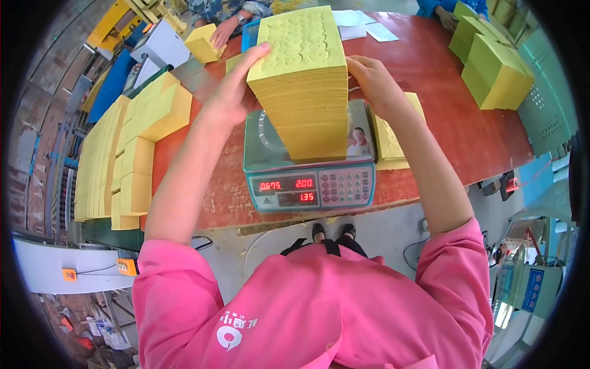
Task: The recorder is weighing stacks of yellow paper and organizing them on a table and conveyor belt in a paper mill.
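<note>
A tall stack of yellow paper with embossed coin-like rings on its top sheet stands on a teal digital scale. My left hand grips the upper left side of the stack, its thumb on the top edge. At the upper right side, my right hand closes against the stack with bent fingers, the tips partly hidden. Red digits glow on the display of the scale, beside its keypad. A lower pile of yellow paper lies right of the scale, partly behind my right forearm.
The red table carries rows of yellow paper blocks at left and more blocks at far right. Across the table, a co-worker's hand rests on a yellow block. Another person's blue sleeve shows at top right, near white sheets.
</note>
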`<state>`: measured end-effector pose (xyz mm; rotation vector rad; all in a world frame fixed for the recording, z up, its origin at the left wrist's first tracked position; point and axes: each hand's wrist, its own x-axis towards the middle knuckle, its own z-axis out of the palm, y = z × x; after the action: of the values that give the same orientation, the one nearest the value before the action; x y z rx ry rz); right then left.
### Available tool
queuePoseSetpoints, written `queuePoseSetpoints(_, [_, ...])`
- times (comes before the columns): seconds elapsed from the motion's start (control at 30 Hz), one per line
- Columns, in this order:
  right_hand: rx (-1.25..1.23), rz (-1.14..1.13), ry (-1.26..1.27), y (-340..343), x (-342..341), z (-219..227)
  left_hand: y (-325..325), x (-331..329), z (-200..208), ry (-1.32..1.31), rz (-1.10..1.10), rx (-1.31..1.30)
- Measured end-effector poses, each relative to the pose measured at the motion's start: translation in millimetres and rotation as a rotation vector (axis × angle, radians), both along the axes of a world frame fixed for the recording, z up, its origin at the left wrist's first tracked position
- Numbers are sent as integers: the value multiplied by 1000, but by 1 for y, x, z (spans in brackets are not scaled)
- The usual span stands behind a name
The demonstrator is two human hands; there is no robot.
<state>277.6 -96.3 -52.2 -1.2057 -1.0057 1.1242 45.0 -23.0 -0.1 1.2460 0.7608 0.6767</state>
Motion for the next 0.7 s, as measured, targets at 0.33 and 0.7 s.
queuePoseSetpoints(0.33, [35, -203, -431, 5, 1, -25, -6, 2, -20, 49, 113, 95])
queuePoseSetpoints(0.7, [22, -182, 409, 33, -46, -29, 32, 27, -122, -444, 72, 36])
